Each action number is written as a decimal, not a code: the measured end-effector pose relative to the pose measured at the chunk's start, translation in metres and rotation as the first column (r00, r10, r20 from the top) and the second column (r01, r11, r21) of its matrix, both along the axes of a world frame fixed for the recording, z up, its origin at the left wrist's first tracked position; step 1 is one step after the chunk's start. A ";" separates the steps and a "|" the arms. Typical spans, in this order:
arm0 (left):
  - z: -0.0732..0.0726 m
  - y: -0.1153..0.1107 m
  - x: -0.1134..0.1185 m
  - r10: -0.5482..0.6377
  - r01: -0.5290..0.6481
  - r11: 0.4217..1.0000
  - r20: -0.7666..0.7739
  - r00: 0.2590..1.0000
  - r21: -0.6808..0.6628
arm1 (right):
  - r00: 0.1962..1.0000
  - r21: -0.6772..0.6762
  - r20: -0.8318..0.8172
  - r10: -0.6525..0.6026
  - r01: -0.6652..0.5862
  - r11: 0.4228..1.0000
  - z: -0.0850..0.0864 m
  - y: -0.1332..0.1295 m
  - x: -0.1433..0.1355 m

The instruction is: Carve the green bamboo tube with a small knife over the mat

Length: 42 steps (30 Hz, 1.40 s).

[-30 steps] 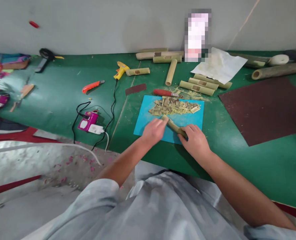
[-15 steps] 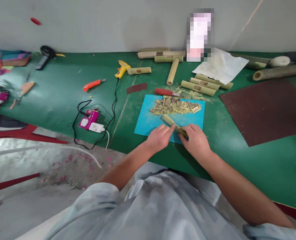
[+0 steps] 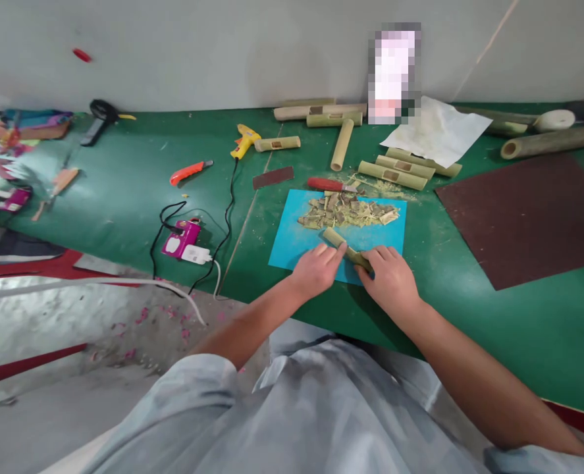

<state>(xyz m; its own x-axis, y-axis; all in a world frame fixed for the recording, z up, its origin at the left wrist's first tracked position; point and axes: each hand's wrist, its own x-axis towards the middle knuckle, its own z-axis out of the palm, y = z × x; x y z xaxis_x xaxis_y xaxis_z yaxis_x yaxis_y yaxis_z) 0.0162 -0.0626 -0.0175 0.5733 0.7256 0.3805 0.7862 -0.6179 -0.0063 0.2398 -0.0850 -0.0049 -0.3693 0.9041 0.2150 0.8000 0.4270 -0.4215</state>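
Observation:
A short bamboo tube lies slanted over the front of a blue sheet. My right hand is closed around its near end, covering that part. Against the tube's middle presses the index finger of my left hand; the other fingers are curled in, and anything small under them is hidden. Just beyond, a heap of bamboo chips and shavings covers the sheet's upper half. A red-handled cutting tool lies at the heap's far edge.
Notched bamboo tubes lie behind the sheet, near white paper. A brown board is at right. Leftward are a glue gun, an orange utility knife, a brown strip and a power strip with trailing cords.
The view has shifted slightly, moving the scene a little right and down. Both hands stay at the bamboo tube in nearly the same pose; slightly more of its middle shows between them.

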 end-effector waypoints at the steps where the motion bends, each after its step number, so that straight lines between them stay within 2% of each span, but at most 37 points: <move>1: 0.000 0.001 -0.001 -0.003 0.003 1.000 -0.004 1.000 0.004 | 1.000 0.005 0.002 -0.003 0.003 1.000 0.000 0.000 0.000; 5: -0.002 0.008 -0.006 0.055 -0.055 0.998 0.020 0.998 0.028 | 1.000 0.020 0.009 -0.009 0.009 1.000 0.001 0.001 0.001; 9: -0.004 0.009 -0.004 -0.002 0.002 1.000 0.020 1.000 -0.002 | 1.000 0.025 0.016 -0.002 0.001 1.000 0.001 0.001 0.001; 13: -0.003 0.005 0.001 0.009 -0.008 1.000 0.048 0.999 -0.010 | 1.000 0.030 0.018 -0.010 0.010 0.999 0.002 0.001 0.001; 17: -0.002 0.002 0.006 -0.081 0.083 0.996 0.049 0.995 -0.039 | 1.000 0.023 0.013 -0.001 0.001 1.000 0.002 0.002 0.001; 22: 0.000 0.001 0.010 0.023 -0.021 0.999 0.087 0.996 -0.031 | 1.000 0.020 -0.004 -0.012 0.012 1.000 0.000 0.002 0.002; 26: 0.000 -0.005 0.014 -0.015 0.020 0.998 0.079 0.997 -0.060 | 1.000 0.018 -0.019 -0.001 0.001 1.000 -0.001 0.002 0.003; 31: 0.001 0.002 0.004 0.135 -0.129 0.990 0.106 0.985 -0.064 | 0.999 0.022 -0.042 -0.008 0.009 1.000 -0.001 0.002 0.003; 37: 0.003 0.002 0.006 0.050 -0.041 0.995 0.095 0.994 -0.091 | 0.998 0.029 -0.068 0.008 -0.006 1.000 -0.001 0.001 0.000; 42: 0.004 0.010 -0.005 0.106 -0.101 0.994 0.126 0.986 -0.048 | 0.996 0.025 -0.091 0.004 -0.002 1.000 -0.003 0.001 0.000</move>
<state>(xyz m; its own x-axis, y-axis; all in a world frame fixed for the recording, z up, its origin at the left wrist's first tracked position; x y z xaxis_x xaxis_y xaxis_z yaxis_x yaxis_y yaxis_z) 0.0115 -0.0529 -0.0138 0.4428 0.7952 0.4142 0.8385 -0.5309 0.1228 0.2396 -0.0840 -0.0077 -0.3498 0.8970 0.2703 0.7574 0.4406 -0.4819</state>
